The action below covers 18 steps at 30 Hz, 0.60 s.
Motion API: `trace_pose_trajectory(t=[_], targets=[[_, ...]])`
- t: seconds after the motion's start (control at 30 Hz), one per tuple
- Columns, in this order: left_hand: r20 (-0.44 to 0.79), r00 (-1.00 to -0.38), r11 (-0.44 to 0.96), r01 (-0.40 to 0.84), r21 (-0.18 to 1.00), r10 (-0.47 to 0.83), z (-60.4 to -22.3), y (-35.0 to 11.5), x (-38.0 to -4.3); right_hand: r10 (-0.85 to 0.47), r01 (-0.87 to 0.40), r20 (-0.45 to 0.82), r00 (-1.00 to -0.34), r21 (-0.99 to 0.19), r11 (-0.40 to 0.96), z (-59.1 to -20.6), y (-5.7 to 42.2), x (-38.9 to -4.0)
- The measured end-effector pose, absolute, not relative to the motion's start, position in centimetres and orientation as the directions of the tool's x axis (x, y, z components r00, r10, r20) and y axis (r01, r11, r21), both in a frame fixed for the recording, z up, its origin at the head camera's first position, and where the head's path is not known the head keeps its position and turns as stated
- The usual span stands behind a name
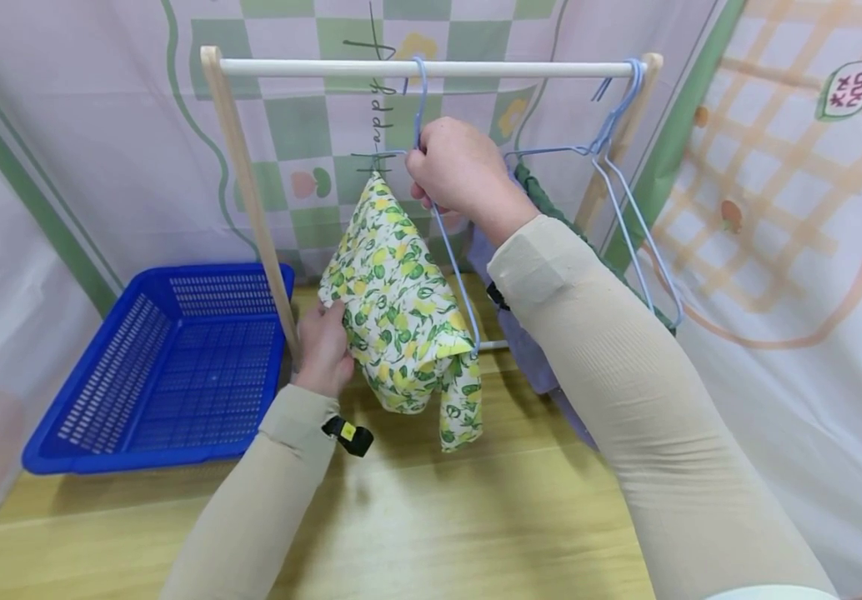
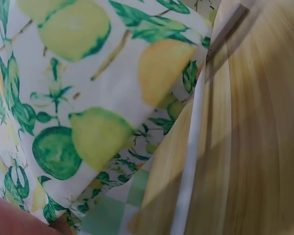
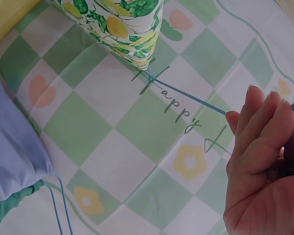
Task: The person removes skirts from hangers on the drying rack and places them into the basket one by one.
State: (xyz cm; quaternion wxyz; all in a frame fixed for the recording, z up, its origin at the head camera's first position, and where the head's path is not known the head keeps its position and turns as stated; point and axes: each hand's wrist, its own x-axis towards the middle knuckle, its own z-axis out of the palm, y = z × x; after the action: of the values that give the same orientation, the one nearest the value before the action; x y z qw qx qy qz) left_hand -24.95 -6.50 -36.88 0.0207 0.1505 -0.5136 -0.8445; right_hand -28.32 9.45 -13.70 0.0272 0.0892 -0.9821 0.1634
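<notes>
My right hand (image 1: 464, 171) grips a blue wire hanger (image 1: 455, 265) just below its hook, and the hook sits over the white rail (image 1: 318, 68). A white garment (image 1: 393, 292) with a lemon-and-leaf print drapes from the left arm of the hanger; its exact kind is unclear. From its lower right a narrow printed flap hangs down. My left hand (image 1: 323, 350) pinches the garment's left edge, with some of its fingers hidden. In the right wrist view, the right hand (image 3: 264, 161) curls round the hanger wire (image 3: 191, 94). The printed fabric (image 2: 88, 98) fills much of the left wrist view.
A blue plastic basket (image 1: 206, 375) stands left of the rack's wooden post (image 1: 251, 192). More blue hangers (image 1: 614, 125) hang at the rail's right end, with lavender cloth (image 1: 524, 350) and dark green cloth (image 1: 539, 196). Below lies a wooden tabletop (image 1: 476, 517).
</notes>
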Motion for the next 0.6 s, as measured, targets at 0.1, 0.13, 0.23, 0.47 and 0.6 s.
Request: trace_pose_trajectory(t=[0.1, 0.13, 0.23, 0.47, 0.6], targets=[[-0.174, -0.962, -0.418, -0.072, 0.906, -0.212, -36.8, -6.5, -24.8, -0.161, -0.179, 0.082, -0.984, -0.318, 0.931, -13.7, 9.5, -28.3], [-0.152, -0.963, -0.390, -0.055, 0.919, -0.222, -36.7, -6.5, -24.8, -0.159, -0.177, 0.082, -0.984, -0.318, 0.931, -13.7, 9.5, -28.3], [-0.084, -0.964, -0.305, -0.004, 0.952, -0.251, -36.4, -6.5, -24.6, -0.156, -0.174, 0.082, -0.984, -0.314, 0.933, -13.7, 9.6, -28.3], [0.045, -0.960, -0.125, 0.082, 0.989, -0.277, -35.4, -6.5, -24.2, -0.155, -0.174, 0.084, -0.984, -0.312, 0.934, -13.7, 9.8, -28.3], [0.107, -0.959, -0.041, 0.122, 0.992, -0.262, -34.7, -6.6, -24.1, -0.159, -0.178, 0.085, -0.984, -0.311, 0.934, -13.7, 9.9, -28.4]])
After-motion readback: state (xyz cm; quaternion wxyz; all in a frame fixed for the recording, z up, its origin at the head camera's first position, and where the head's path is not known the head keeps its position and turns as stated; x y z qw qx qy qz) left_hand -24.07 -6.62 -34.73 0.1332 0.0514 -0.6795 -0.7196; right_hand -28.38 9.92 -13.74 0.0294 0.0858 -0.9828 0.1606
